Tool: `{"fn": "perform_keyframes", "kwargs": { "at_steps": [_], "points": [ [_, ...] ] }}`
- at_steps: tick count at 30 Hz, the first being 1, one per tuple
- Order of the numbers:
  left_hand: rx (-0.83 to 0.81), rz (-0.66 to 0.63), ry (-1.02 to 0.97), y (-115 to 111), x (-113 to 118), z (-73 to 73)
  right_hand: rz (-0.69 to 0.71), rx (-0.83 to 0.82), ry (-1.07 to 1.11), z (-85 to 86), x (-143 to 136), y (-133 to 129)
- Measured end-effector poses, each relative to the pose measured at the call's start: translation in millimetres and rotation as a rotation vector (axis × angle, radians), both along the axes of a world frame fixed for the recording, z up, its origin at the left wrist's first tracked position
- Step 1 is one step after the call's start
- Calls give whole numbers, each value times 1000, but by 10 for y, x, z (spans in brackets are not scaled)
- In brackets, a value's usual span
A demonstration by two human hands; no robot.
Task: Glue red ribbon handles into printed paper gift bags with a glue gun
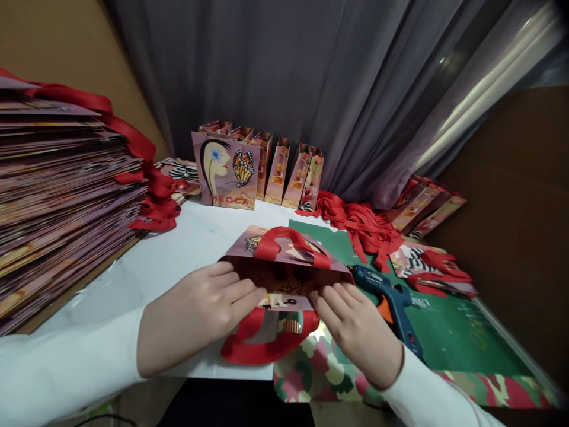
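Observation:
A pink and purple printed paper bag (240, 248) lies with its mouth toward me, a red ribbon handle (291, 233) on its far side and another red handle (267, 351) hanging on the near side. My left hand (200, 314) is closed on the left part of the bag's opening, its fingertips at the near edge. On the right part, my right hand (355, 323) grips the same opening with bent fingers. Both thumbs are hidden. A blue glue gun (393, 296) with an orange trigger lies just beyond my right hand.
Flat bags form a tall stack (66, 196) at the left. Upright bags (229, 172) stand at the back, with more (422, 204) at the right. Red ribbons (355, 219) lie in a heap behind a green mat (466, 332). A flat bag (404, 264) lies on the mat's far side.

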State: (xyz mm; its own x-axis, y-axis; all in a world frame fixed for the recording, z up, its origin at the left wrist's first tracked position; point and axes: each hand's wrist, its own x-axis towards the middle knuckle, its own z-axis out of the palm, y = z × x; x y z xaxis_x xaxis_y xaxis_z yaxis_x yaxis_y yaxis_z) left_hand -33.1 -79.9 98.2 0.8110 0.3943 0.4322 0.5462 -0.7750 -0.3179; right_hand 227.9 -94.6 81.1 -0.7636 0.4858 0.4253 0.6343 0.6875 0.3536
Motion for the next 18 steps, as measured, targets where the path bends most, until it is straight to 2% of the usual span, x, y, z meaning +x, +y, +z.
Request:
{"fn": "perform_keyframes", "kwargs": {
  "at_steps": [4, 11, 18],
  "points": [
    [52, -7, -59, 42, -39, -16, -30, -3, 44, 62, 43, 16],
    [86, -45, -214, 79, -121, -145, -90, -52, 172, 158, 22, 4],
    [162, -83, -219, 115, -158, -51, -37, -47, 256, 230, 32, 19]
  ]
}}
